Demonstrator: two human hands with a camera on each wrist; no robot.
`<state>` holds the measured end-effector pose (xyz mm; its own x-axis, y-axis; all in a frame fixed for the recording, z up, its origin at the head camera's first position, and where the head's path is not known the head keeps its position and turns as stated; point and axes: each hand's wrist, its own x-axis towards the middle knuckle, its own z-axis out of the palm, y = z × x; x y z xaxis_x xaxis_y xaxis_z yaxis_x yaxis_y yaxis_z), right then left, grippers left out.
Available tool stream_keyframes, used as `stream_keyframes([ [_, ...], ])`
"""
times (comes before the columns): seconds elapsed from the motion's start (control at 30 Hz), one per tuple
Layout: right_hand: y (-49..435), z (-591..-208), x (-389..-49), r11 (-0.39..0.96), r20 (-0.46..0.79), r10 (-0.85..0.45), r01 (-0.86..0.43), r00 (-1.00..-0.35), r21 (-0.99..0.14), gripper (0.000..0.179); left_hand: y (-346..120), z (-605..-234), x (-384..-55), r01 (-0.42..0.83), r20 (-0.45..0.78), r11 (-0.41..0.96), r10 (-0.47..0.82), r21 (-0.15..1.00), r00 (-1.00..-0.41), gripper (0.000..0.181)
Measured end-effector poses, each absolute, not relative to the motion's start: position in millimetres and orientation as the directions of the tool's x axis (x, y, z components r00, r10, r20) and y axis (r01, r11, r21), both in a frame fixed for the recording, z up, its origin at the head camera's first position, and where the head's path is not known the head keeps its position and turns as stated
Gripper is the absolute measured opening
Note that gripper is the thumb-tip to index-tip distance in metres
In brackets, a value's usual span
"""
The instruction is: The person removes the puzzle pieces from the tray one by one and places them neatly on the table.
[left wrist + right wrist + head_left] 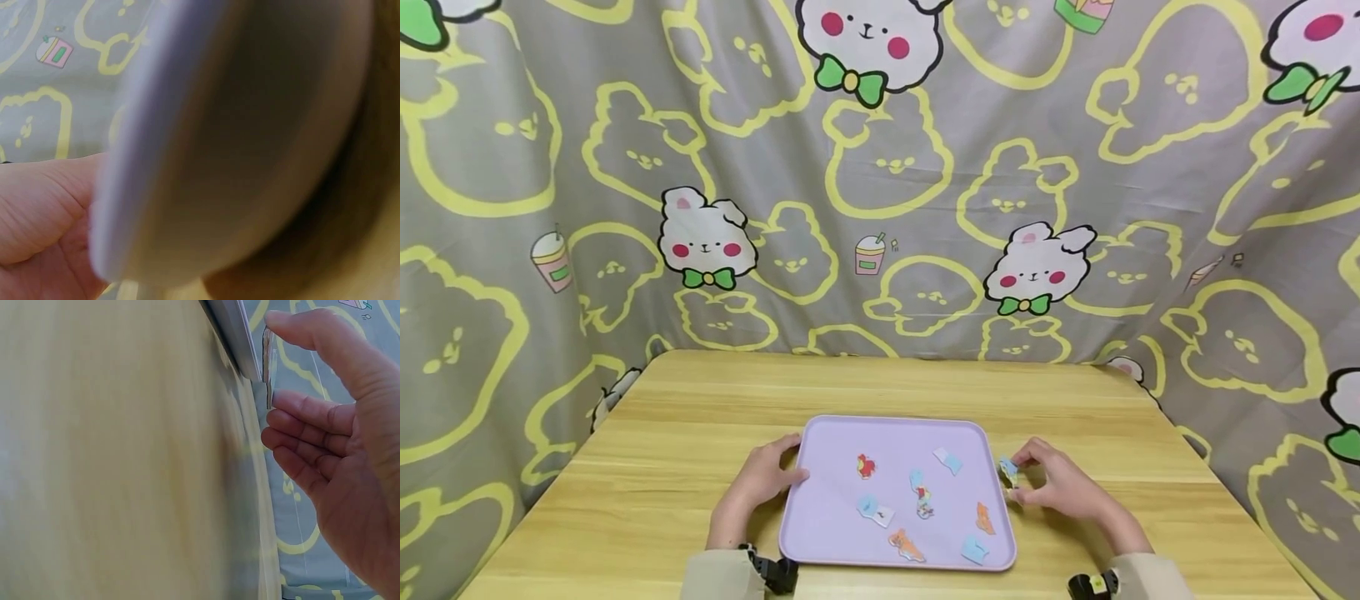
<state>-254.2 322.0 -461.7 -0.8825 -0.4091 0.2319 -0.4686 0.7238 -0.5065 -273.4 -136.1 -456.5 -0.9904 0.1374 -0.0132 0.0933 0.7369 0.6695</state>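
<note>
A lilac rectangular tray lies on the wooden table. My left hand grips its left rim, thumb over the edge and the other fingers mostly hidden; the tray's blurred edge fills the left wrist view. Just off the right rim, my right hand pinches a small blue and yellow flat cutout between thumb and fingers. Edge-on in the right wrist view, this cutout looks thin, beside the tray's side. On the tray lie several flat picture pieces, among them a red one, an orange one and a blue one.
The wooden table extends to both sides and behind the tray. A grey curtain with cartoon animals hangs along the table's back and sides. Dark wrist straps sit at the cuffs.
</note>
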Motion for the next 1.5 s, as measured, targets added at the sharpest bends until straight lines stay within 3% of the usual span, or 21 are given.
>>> stream_keyframes([
  [0.9, 325.1, -460.2, -261.8, 0.792, 0.168, -0.413, -0.444, -0.895, -0.42, 0.04, -136.5, -457.3, -273.5, 0.096, -0.009, 0.734, 0.138, 0.672, -0.99, 0.056],
  [1.5, 314.2, -451.3, -257.4, 0.85, 0.039, -0.389, -0.375, -0.92, -0.37, 0.051, -138.1, -457.7, -275.2, 0.091, -0.015, 0.725, 0.138, 0.683, -0.99, 0.056],
])
